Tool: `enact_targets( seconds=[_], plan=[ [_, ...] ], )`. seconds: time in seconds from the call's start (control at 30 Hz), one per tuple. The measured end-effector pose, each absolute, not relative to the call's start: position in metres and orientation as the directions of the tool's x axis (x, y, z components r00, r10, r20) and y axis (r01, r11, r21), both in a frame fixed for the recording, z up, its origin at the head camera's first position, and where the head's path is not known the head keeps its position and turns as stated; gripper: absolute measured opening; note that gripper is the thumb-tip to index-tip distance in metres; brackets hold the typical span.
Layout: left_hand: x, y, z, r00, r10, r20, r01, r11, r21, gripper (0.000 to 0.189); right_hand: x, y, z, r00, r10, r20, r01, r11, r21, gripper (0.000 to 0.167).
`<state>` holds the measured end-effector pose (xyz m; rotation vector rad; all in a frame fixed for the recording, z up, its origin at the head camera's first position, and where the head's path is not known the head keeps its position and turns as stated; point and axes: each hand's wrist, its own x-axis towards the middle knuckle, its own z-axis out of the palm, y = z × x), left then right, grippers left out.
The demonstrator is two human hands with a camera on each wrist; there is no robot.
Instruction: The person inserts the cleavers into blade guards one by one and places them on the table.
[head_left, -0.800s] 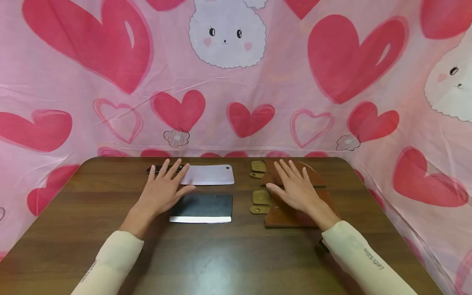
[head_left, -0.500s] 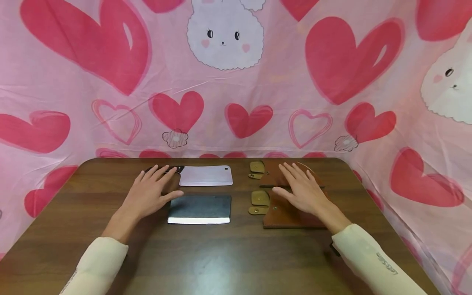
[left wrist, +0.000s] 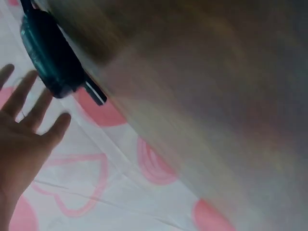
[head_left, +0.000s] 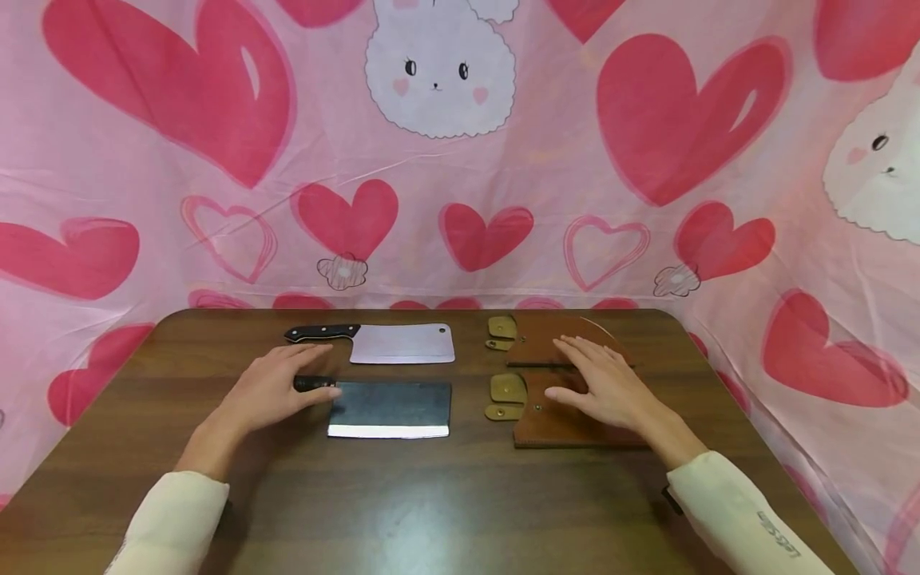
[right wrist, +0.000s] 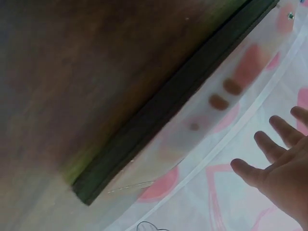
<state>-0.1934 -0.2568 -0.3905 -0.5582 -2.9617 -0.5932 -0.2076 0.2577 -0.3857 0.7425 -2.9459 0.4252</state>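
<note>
Fingers [head_left: 305, 351] of left hand [head_left: 266, 389] and right hand [head_left: 614, 387] extend loosely, while both cleavers [head_left: 402, 343] [head_left: 391, 401] lie outside the two brown sheaths [head_left: 544, 329] [head_left: 564, 425].

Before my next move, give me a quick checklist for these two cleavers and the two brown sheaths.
1. Both hands free: ok; the left hand and right hand grip nothing.
2. Far cleaver handle unobstructed: ok; it shows in full in the head view.
3. Near cleaver handle unobstructed: not ok; the left hand hides part of it in the head view.
4. Blades covered: not ok; both lie bare on the table, outside the far sheath and near sheath.
5. Sheath tabs unfastened: ok; each olive pair lies apart.
6. Blades fit the sheaths: cannot tell.
</note>
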Motion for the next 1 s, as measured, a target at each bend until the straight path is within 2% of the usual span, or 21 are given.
enact_targets(
  seconds=[0.13,0.3,0.73,1.0],
  plan=[
    [-0.192,-0.262,-0.389,-0.940,0.332,0.078,0.330,0.825,0.459,0.089,-0.207,0.264,-0.390,-0.863,-0.486,0.140,-0.505,0.825,-0.254,0.094],
    [-0.194,-0.268,-0.388,-0.941,0.335,0.051,0.310,0.791,0.527,0.089,-0.206,0.273,-0.396,-0.850,-0.512,0.128,-0.527,0.810,-0.258,0.102],
    [-0.201,-0.272,-0.398,-0.931,0.362,-0.040,0.282,0.787,0.549,0.085,-0.204,0.287,-0.404,-0.840,-0.539,0.063,-0.538,0.811,-0.231,0.111],
    [-0.205,-0.271,-0.402,-0.929,0.370,-0.020,0.297,0.776,0.556,0.076,-0.201,0.289,-0.406,-0.842,-0.539,0.032,-0.532,0.819,-0.215,0.112]
  ],
)
